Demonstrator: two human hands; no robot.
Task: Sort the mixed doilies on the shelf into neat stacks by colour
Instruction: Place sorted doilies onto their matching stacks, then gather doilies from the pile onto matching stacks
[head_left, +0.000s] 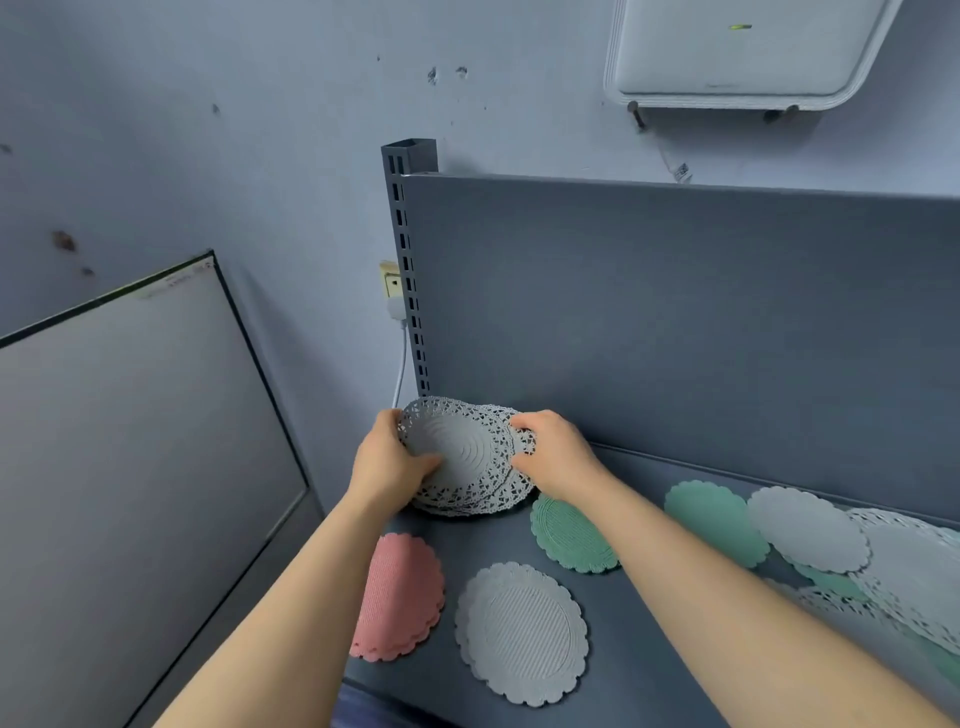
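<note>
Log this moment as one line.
left hand: grips stack of white lace-edged doilies | right hand: grips same stack | place: grey metal shelf, back-left corner

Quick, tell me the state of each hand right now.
Left hand: closed, gripping the left edge of the lacy white doily stack.
Right hand: closed, gripping the same stack's right edge.

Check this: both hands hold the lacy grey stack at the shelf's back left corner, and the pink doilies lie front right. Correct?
One detail is wrong. In the head view the left hand and right hand do hold the lacy grey stack at the shelf's back left corner, but the pink doilies lie front left.
</note>
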